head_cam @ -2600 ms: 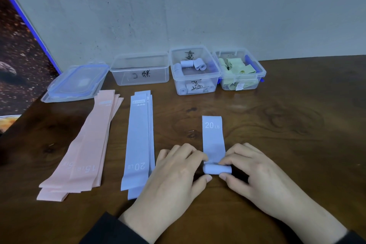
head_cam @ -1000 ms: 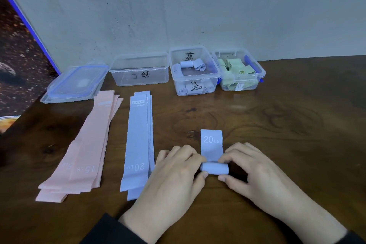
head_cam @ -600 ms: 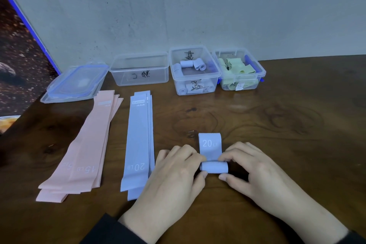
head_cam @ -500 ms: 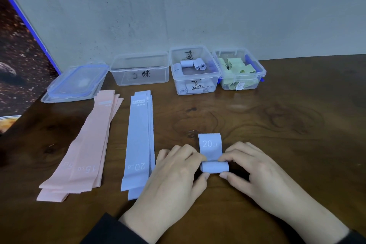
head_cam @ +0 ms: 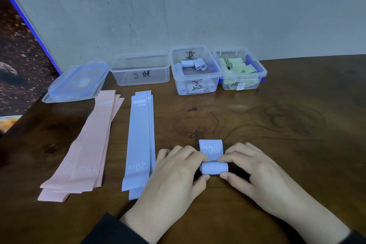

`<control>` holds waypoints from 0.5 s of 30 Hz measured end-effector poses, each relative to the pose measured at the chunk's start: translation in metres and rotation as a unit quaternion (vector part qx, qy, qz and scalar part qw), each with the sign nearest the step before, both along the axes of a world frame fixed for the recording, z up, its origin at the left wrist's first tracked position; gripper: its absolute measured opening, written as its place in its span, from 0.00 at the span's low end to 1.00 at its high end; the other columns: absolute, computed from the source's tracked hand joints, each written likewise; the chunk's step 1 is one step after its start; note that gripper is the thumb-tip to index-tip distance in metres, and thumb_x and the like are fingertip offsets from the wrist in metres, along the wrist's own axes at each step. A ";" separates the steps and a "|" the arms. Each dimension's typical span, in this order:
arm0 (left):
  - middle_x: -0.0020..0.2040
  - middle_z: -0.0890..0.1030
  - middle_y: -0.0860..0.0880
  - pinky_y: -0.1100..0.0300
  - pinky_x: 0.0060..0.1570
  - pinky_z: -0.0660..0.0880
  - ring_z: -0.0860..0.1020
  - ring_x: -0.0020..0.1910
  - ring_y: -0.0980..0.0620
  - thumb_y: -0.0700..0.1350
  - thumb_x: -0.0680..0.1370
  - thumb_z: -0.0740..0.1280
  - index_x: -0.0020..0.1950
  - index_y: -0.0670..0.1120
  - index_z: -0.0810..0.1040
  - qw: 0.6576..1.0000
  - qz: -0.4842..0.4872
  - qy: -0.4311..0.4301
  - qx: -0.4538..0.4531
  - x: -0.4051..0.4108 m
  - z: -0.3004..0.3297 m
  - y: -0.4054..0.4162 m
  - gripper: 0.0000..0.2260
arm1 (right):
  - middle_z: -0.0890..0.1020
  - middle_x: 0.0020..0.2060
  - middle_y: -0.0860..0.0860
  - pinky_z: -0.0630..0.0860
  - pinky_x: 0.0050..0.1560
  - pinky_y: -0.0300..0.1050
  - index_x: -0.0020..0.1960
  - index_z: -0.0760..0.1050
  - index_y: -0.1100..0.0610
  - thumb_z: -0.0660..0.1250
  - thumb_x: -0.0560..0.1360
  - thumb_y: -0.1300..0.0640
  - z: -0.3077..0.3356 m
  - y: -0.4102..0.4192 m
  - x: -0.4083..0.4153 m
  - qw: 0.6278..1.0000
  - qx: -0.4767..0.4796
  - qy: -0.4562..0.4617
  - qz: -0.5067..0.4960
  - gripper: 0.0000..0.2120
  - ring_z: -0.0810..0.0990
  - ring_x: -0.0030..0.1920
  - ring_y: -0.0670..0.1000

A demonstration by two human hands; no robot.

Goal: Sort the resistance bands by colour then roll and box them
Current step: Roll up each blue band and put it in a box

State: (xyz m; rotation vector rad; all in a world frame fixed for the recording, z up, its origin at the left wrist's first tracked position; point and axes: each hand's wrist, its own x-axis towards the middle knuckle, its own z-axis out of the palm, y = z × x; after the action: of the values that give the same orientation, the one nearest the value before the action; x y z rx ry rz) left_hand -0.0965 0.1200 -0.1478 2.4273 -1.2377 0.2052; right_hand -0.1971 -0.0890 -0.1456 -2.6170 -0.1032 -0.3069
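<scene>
A light blue band (head_cam: 214, 167) marked 20 LB lies in front of me, mostly rolled up, with a short flat tail pointing away. My left hand (head_cam: 176, 176) pinches the roll's left end and my right hand (head_cam: 255, 172) pinches its right end. To the left lie a flat stack of blue bands (head_cam: 140, 136) and a flat stack of pink bands (head_cam: 89, 144). At the back stand three clear boxes: an empty one (head_cam: 140, 71), one with blue rolls (head_cam: 195, 71) and one with green rolls (head_cam: 240, 70).
A stack of clear lids with blue seals (head_cam: 76, 83) lies at the back left on the dark wooden table (head_cam: 287, 125). A grey wall rises right behind the boxes. The table's left edge runs diagonally past the pink stack.
The roll has grown thicker and the band's flat tail has shortened towards me. Both hands stayed on the roll's ends.
</scene>
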 end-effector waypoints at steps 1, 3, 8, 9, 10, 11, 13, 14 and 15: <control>0.51 0.74 0.62 0.55 0.53 0.72 0.72 0.50 0.59 0.58 0.78 0.58 0.58 0.58 0.76 1.000 -0.002 0.000 0.000 0.000 0.000 0.000 0.13 | 0.74 0.54 0.34 0.74 0.57 0.41 0.61 0.79 0.43 0.62 0.79 0.38 0.000 0.000 0.000 1.000 0.000 -0.001 0.001 0.16 0.75 0.56 0.45; 0.51 0.74 0.62 0.55 0.52 0.72 0.72 0.49 0.59 0.58 0.79 0.58 0.57 0.57 0.77 1.000 -0.003 -0.003 -0.001 0.000 0.000 0.000 0.12 | 0.74 0.54 0.34 0.74 0.57 0.41 0.61 0.79 0.43 0.63 0.78 0.37 0.001 0.000 0.000 1.000 0.006 0.002 -0.002 0.17 0.75 0.57 0.45; 0.50 0.74 0.62 0.56 0.52 0.72 0.72 0.49 0.60 0.58 0.77 0.60 0.57 0.57 0.77 1.000 0.003 -0.007 -0.005 0.000 -0.001 0.000 0.13 | 0.75 0.55 0.34 0.75 0.56 0.43 0.59 0.78 0.42 0.65 0.78 0.39 0.002 0.000 0.000 1.000 0.006 0.002 -0.004 0.13 0.75 0.57 0.45; 0.50 0.75 0.62 0.56 0.52 0.72 0.72 0.49 0.60 0.58 0.77 0.60 0.57 0.57 0.77 1.000 0.004 -0.005 -0.006 0.000 0.000 0.000 0.13 | 0.74 0.55 0.34 0.75 0.56 0.43 0.59 0.79 0.42 0.63 0.78 0.38 0.002 0.001 0.000 1.000 0.006 0.002 -0.003 0.14 0.75 0.56 0.45; 0.50 0.74 0.62 0.56 0.52 0.72 0.72 0.49 0.60 0.58 0.76 0.60 0.57 0.57 0.76 1.000 0.004 -0.003 -0.005 -0.001 0.000 0.000 0.13 | 0.75 0.54 0.34 0.75 0.56 0.43 0.59 0.79 0.43 0.61 0.79 0.37 0.002 0.001 0.000 1.000 0.005 0.000 -0.003 0.16 0.75 0.56 0.45; 0.50 0.74 0.62 0.56 0.52 0.72 0.71 0.49 0.60 0.58 0.77 0.60 0.57 0.58 0.75 1.000 0.004 0.000 -0.004 -0.001 0.000 0.000 0.12 | 0.75 0.54 0.34 0.75 0.56 0.43 0.60 0.79 0.43 0.61 0.79 0.37 0.002 0.001 0.000 1.000 0.006 -0.001 -0.002 0.17 0.76 0.56 0.46; 0.50 0.74 0.62 0.56 0.52 0.72 0.71 0.49 0.60 0.58 0.77 0.59 0.57 0.58 0.75 1.000 0.003 -0.002 -0.004 -0.001 0.001 0.000 0.12 | 0.74 0.55 0.34 0.75 0.56 0.43 0.61 0.79 0.43 0.61 0.78 0.36 0.002 0.001 -0.001 1.000 0.009 0.000 -0.003 0.18 0.76 0.57 0.46; 0.50 0.74 0.62 0.56 0.52 0.72 0.71 0.49 0.60 0.57 0.78 0.59 0.57 0.57 0.76 1.000 0.003 -0.003 -0.004 -0.002 0.001 0.000 0.12 | 0.74 0.55 0.34 0.75 0.57 0.42 0.61 0.79 0.42 0.63 0.77 0.36 0.003 0.001 0.000 1.000 0.010 0.003 -0.003 0.17 0.75 0.57 0.46; 0.50 0.74 0.62 0.56 0.52 0.71 0.71 0.49 0.60 0.57 0.78 0.58 0.57 0.57 0.77 1.000 0.003 -0.004 -0.004 -0.002 0.001 0.000 0.12 | 0.74 0.55 0.33 0.75 0.58 0.42 0.61 0.78 0.42 0.64 0.76 0.36 0.003 0.001 0.000 1.000 0.007 0.006 -0.003 0.17 0.75 0.58 0.45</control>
State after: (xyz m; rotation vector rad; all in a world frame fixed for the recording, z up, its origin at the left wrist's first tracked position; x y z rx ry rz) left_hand -0.0983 0.1200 -0.1465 2.4257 -1.2314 0.2215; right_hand -0.1974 -0.0880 -0.1426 -2.6048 -0.0899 -0.2932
